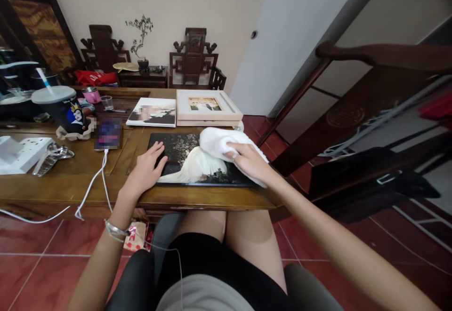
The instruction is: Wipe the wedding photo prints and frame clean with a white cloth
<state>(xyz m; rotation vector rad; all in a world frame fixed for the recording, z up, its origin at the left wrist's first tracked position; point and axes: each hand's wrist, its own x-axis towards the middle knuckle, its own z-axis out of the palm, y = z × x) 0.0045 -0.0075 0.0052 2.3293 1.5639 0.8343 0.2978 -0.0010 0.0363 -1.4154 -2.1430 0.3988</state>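
A dark photo panel (178, 153) with a white gown pictured on it lies flat on the wooden table (169, 198) in front of me. My left hand (148, 165) rests on the panel's left edge, fingers stretched out and holding nothing. Toward the panel's right side, my right hand (247, 158) grips a white cloth (217, 141) that is pressed on the picture. The cloth covers the panel's upper right part, and its loose end trails beneath my wrist.
Behind the panel lie a white-framed photo (228, 101) and a smaller picture (151, 113). To the left are a phone (108, 134) with a white cable, a dark cup (72, 113) with a straw, and a power strip (26, 155). A wooden chair (339, 108) stands at right.
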